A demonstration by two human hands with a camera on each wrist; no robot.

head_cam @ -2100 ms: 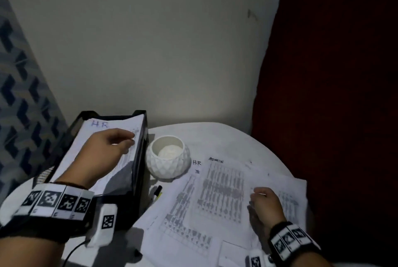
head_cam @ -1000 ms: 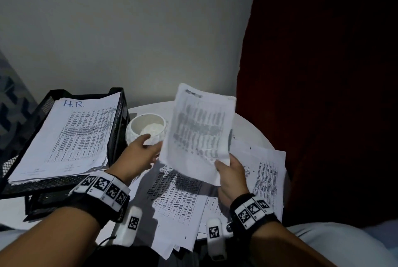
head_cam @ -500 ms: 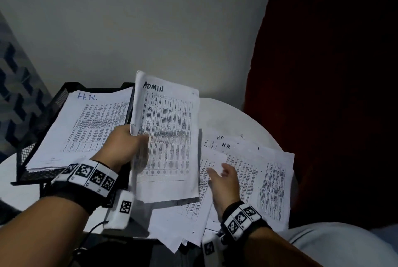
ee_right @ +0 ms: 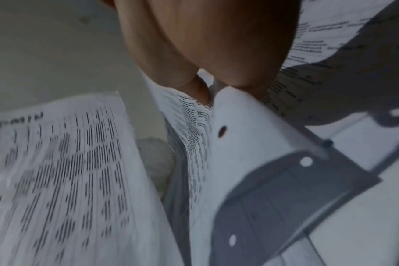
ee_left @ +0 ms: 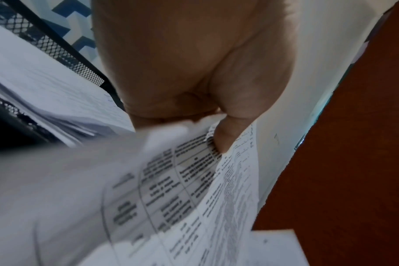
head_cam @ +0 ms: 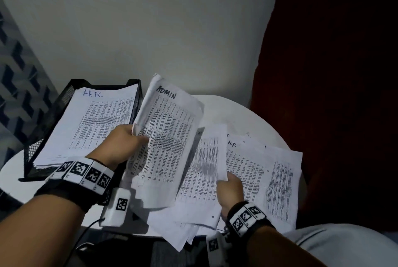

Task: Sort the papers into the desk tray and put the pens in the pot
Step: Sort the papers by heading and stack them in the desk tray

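My left hand [head_cam: 137,135] grips the left edge of a printed sheet headed ADMIN [head_cam: 170,137], held up tilted between the tray and the loose papers. In the left wrist view the thumb [ee_left: 221,138] presses on that sheet [ee_left: 171,180]. My right hand [head_cam: 226,177] pinches the lower right corner of another printed sheet [head_cam: 202,167], lifted off the loose pile [head_cam: 269,172]; the right wrist view shows the fingers [ee_right: 194,84] on that sheet [ee_right: 239,135]. The black mesh desk tray [head_cam: 43,137] at the left holds a stack headed H.R. [head_cam: 94,124]. The pot and pens are hidden.
The round white table [head_cam: 247,113] stands against a pale wall. A dark red upholstered surface [head_cam: 333,94] rises close on the right. A patterned blue panel [head_cam: 19,85] is at the left. A cable [head_cam: 86,230] hangs at the table's front edge.
My right hand passed the ADMIN sheet to my left hand, went down to the loose pile, and now pinches and lifts another sheet. The left hand still holds the ADMIN sheet up.
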